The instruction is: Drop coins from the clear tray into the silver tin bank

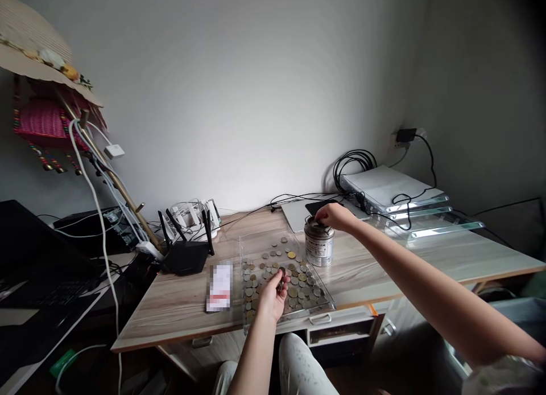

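Note:
Many coins [301, 277] lie spread in a clear shallow tray [242, 250] on the wooden desk. Above the tray's middle, my left hand [274, 295] is curled round several coins, palm turned up. My right hand [333, 215] is at the top of a round metal can [319, 250], just right of the tray, with its fingers pinched at the can's mouth. What those fingertips hold, if anything, is too small to make out.
Left of the tray are a phone with a blurred screen [220, 287] and a black router [186, 257]. Behind the can lies a grey laptop [294, 214]. Stacked clear trays [426, 221] and looped black cables [354, 156] sit at the right.

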A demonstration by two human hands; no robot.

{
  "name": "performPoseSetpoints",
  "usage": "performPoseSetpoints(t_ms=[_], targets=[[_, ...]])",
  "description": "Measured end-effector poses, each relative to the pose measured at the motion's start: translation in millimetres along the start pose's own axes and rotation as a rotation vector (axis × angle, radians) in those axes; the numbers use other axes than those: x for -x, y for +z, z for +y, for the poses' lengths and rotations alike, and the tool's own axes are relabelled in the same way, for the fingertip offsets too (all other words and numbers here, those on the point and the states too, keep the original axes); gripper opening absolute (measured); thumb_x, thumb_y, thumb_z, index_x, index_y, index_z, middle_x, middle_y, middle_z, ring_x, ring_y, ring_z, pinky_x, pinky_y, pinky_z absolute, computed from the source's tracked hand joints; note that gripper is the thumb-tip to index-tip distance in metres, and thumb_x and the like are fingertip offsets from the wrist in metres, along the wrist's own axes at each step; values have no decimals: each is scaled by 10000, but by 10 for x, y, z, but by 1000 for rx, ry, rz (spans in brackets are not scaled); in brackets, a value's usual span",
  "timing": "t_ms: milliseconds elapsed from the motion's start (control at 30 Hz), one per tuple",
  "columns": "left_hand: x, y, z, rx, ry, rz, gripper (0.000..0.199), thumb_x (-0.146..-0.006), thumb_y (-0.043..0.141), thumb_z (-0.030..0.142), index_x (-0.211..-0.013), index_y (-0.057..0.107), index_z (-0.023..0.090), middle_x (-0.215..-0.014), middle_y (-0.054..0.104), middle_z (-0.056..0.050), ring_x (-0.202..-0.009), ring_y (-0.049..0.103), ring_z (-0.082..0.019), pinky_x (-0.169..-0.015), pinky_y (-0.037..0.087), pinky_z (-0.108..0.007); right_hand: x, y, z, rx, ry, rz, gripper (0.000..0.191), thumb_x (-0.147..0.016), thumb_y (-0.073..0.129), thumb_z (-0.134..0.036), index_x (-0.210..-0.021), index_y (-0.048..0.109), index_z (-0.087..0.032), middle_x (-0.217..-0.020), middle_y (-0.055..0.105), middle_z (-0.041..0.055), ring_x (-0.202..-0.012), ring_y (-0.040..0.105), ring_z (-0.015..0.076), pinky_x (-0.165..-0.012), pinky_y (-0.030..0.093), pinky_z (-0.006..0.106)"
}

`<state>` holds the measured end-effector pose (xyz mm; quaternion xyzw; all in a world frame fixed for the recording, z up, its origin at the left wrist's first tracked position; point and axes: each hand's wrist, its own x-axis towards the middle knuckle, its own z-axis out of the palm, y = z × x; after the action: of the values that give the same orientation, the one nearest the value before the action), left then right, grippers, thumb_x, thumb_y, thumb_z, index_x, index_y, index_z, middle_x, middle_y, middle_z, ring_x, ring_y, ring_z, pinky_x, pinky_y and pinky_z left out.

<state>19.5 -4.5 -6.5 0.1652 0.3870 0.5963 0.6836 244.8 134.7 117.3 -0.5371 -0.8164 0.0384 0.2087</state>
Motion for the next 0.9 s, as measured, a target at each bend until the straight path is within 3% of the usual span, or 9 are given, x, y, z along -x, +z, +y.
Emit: performPoseSetpoints(t_ms=[100, 267, 300, 433, 500, 600, 767, 833, 900], targets=[[-15, -8, -6, -9, -10, -50, 201, -639, 624, 250, -738, 552, 90, -521, 496, 27, -318, 316, 23, -264, 179, -90, 13, 17, 1, 37, 8, -26, 190, -617, 518, -217, -733, 667, -239, -706, 642, -12, -639, 556, 127, -513, 366, 192], [-44, -36, -44, -55, 29, -100, 224, -625, 617, 277, -749, 520, 118, -503, 442, 56, -316, 257, 22, -290, 109, -111, 290, 199, -438, 20, -80, 264, 230, -708, 461, -289, -846, 636, -231, -862, 628, 18, -801, 536, 158, -595, 382, 221], [-46, -37, -53, -71, 42, -98, 221, -620, 617, 271, -748, 513, 124, -516, 453, 51, -324, 266, 19, -296, 108, -113, 377, 298, -566, -24, -118, 242, 233, -727, 444, -297, -852, 629, -231, -854, 628, 17, -771, 541, 148, -584, 381, 218], [-36, -21, -70, -125, 88, -118, 202, -613, 607, 268, -721, 488, 146, -544, 471, 38, -353, 306, 5, -316, 124, -121, 654, 782, -992, -219, -227, -126, 216, -714, 479, -328, -821, 632, -220, -711, 634, 8, -570, 538, 111, -486, 361, 200], [-24, -13, -62, -130, 86, -148, 163, -626, 582, 243, -720, 495, 142, -551, 475, 30, -365, 323, -1, -320, 139, -124, 679, 908, -1074, -265, -217, -186, 171, -673, 524, -281, -769, 640, -199, -687, 633, 12, -576, 542, 116, -492, 365, 197], [-2, -8, -35, -123, 39, -168, 160, -639, 499, 133, -796, 526, 114, -584, 515, -5, -393, 377, -16, -332, 204, -130, 566, 783, -984, -340, -225, -151, 136, -646, 547, -248, -707, 642, -173, -671, 632, 20, -586, 549, 122, -513, 385, 198], [25, -5, -16, -116, 8, -194, 301, -639, 412, 27, -919, 506, 87, -800, 605, -115, -627, 565, -106, -562, 433, -213, 234, 179, -433, -352, -165, 170, 210, -675, 526, -332, -764, 646, -185, -722, 641, 18, -672, 566, 132, -604, 415, 210], [26, -3, -24, -116, 34, -212, 275, -658, 423, 30, -913, 497, 102, -855, 609, -124, -690, 582, -127, -626, 445, -242, 140, 52, -206, -240, -78, 192, 175, -640, 557, -317, -718, 656, -196, -704, 641, 14, -682, 567, 143, -608, 412, 216], [22, 1, -36, -130, 50, -189, 208, -672, 451, 51, -863, 496, 118, -865, 613, -122, -681, 586, -124, -589, 437, -221, 83, 32, -47, -151, -28, 144, 141, -614, 573, -292, -674, 662, -202, -686, 639, 11, -680, 566, 151, -612, 408, 221]])
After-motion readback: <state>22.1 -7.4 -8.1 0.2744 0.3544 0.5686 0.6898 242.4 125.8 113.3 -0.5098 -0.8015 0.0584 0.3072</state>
